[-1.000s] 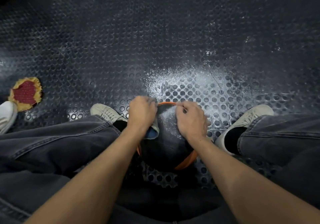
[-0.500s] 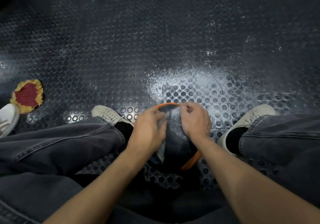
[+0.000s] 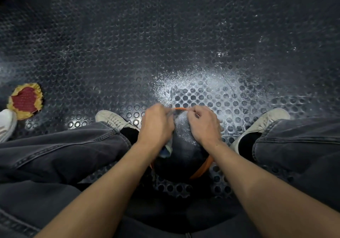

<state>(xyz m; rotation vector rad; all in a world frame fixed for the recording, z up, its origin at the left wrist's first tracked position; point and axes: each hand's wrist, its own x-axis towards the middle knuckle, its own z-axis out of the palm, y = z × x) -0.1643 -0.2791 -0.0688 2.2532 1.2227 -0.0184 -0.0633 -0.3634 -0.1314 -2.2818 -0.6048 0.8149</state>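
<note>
Dust whitens the far side of the studded rubber floor (image 3: pixel 165 44), thickest just beyond a black ball (image 3: pixel 184 151) with an orange stripe that sits on the floor between the person's two pale canvas shoes, the left shoe (image 3: pixel 112 117) and the right shoe (image 3: pixel 266 119). Both hands lie on the ball's far upper part, close together but not touching. The left hand (image 3: pixel 156 125) is curled round a pale blue-grey cloth (image 3: pixel 166 150), which hangs out below the palm against the ball's left flank; its fingertips are blurred. The right hand (image 3: pixel 204 125) grips the ball's upper right side, fingers bent over the curve. Far off to the left lies a red and yellow pad (image 3: pixel 25 99), just beside a white shoe (image 3: pixel 6 123).
</note>
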